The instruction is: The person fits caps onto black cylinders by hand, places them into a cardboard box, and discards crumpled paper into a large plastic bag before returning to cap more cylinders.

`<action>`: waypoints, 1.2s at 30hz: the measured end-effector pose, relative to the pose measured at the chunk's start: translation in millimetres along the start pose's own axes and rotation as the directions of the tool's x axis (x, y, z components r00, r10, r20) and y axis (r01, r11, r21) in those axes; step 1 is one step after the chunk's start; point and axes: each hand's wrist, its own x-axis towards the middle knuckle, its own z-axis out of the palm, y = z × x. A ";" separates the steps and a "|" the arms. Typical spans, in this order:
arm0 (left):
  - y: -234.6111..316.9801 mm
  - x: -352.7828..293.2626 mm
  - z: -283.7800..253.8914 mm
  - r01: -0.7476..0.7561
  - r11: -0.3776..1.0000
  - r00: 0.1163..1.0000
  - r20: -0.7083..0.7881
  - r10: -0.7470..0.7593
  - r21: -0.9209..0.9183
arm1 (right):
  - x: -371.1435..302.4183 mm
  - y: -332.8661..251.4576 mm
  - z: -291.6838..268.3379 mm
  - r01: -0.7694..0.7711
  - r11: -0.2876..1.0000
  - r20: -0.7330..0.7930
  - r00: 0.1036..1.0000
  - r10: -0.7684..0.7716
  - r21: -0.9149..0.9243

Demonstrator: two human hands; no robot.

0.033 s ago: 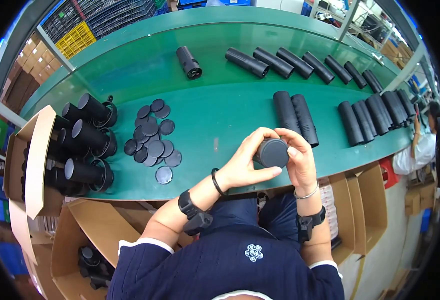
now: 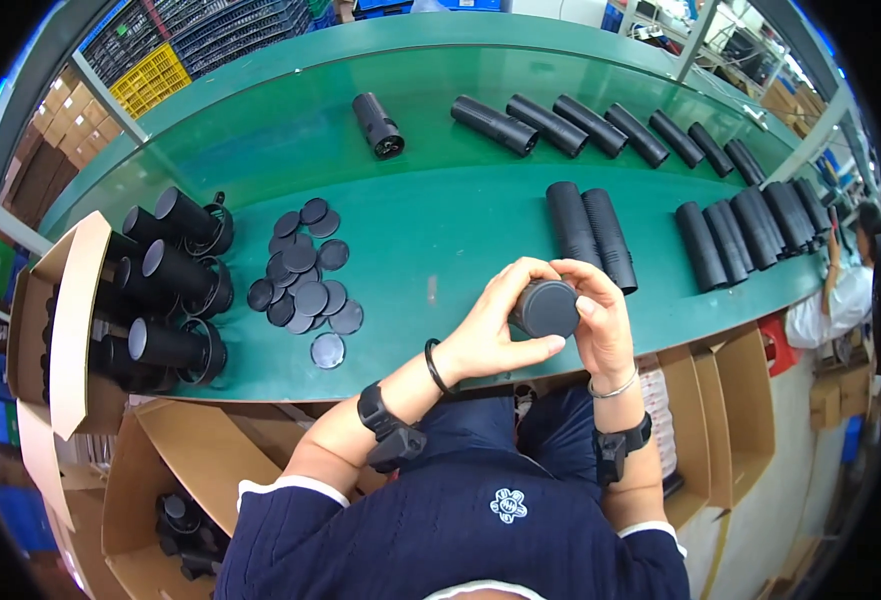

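A black cylinder (image 2: 546, 308) with a flat round end turned up toward me is held in both hands above the front edge of the green table. Around its left side curl the fingers of my left hand (image 2: 500, 325), the thumb lying along the near rim. My right hand (image 2: 600, 318) grips the other side, thumb and fingertips at the rim. The cylinder's lower part is hidden. Just beyond my hands lie two black ribbed tubes (image 2: 588, 235), side by side. To the left, several flat black discs (image 2: 305, 280) are spread in a loose pile.
Black cylindrical parts with ring-shaped ends (image 2: 165, 285) stand by a cardboard box (image 2: 78, 320) at far left. More black tubes (image 2: 750, 235) lie at right. Another row (image 2: 560, 128) and a single tube (image 2: 378, 125) lie farther back. Open cartons (image 2: 190, 440) sit below the table; a person (image 2: 840, 280) is at far right.
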 end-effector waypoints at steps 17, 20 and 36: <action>-21.4 53.2 -5.3 0.271 0.922 0.952 -0.067 -0.300 -0.275 | -0.1 -55.8 -71.1 0.134 0.401 -0.093 0.862 -0.498 -0.906; -70.5 74.5 5.7 0.456 0.889 0.870 -0.191 -0.454 -0.039 | 0.2 -66.0 -127.6 -0.405 0.069 -0.403 0.850 -0.340 -0.912; -112.3 146.5 23.2 0.457 0.887 0.861 -0.278 -0.426 0.058 | 26.8 -54.1 -245.0 -0.666 -0.391 -0.493 0.740 -0.458 -0.636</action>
